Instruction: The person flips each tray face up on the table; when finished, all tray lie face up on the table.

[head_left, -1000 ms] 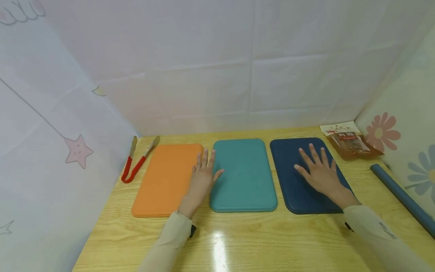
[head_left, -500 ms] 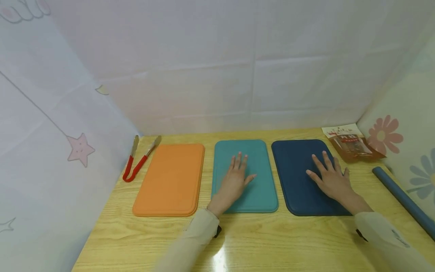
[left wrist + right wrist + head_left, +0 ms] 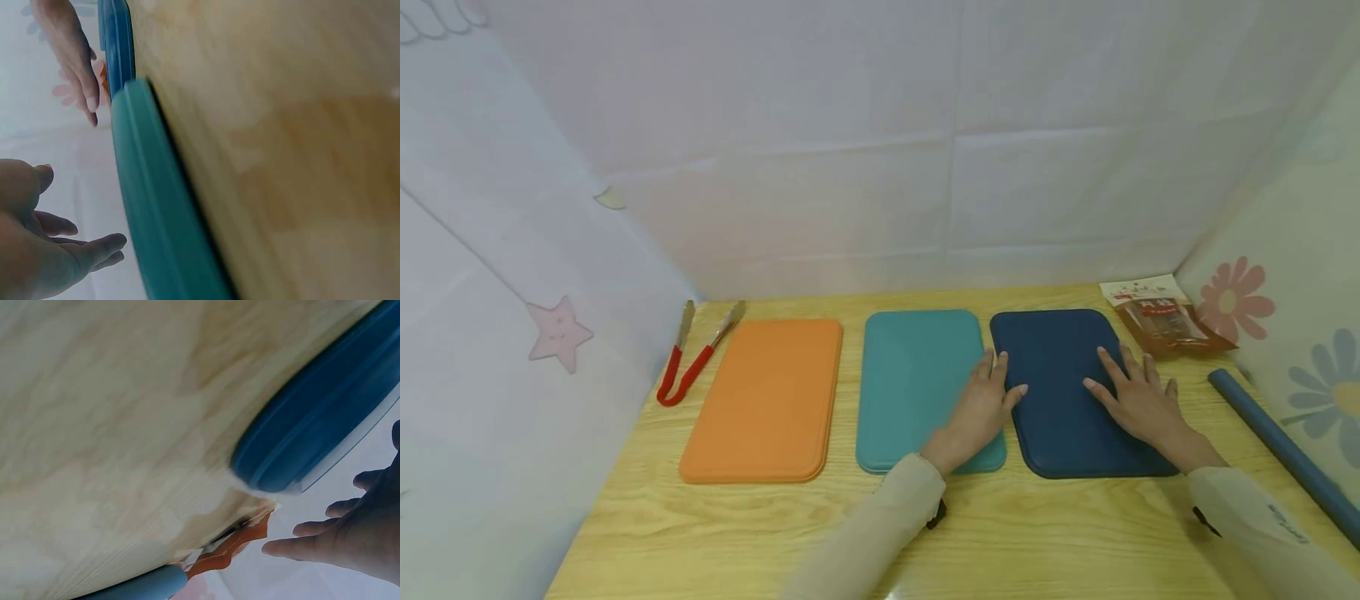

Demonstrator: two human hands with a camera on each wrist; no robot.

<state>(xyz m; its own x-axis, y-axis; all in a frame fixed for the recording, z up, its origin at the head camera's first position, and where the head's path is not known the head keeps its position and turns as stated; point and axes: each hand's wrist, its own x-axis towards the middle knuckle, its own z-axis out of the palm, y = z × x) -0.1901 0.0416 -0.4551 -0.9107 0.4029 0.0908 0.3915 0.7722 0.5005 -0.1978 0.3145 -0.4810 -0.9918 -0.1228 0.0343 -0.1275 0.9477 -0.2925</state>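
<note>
Three flat rounded rectangles with ridged edges lie side by side: orange (image 3: 763, 400), teal (image 3: 913, 383) and navy (image 3: 1052, 417). My left hand (image 3: 976, 412), fingers spread, is over the teal one's right edge, its fingertips overlapping the navy one in the head view. In the left wrist view a gap separates this hand (image 3: 47, 247) from the ridged teal edge (image 3: 165, 206). Over the right part of the navy rectangle is my right hand (image 3: 1148, 410), fingers extended and holding nothing. The right wrist view shows that hand (image 3: 356, 534) apart from the navy edge (image 3: 312, 419).
Red-handled tongs (image 3: 681, 379) lie spread at the left, beside the orange rectangle. At the back right sits a brown snack packet (image 3: 1172, 325). A blue-grey roll (image 3: 1281, 450) runs along the right side of the wooden table (image 3: 715, 542). Printed cloth walls surround the table.
My left hand has swept right, from the orange rectangle's right edge across the teal one to the navy one's left edge. The right hand has shifted slightly right and nearer. The rectangles keep their places.
</note>
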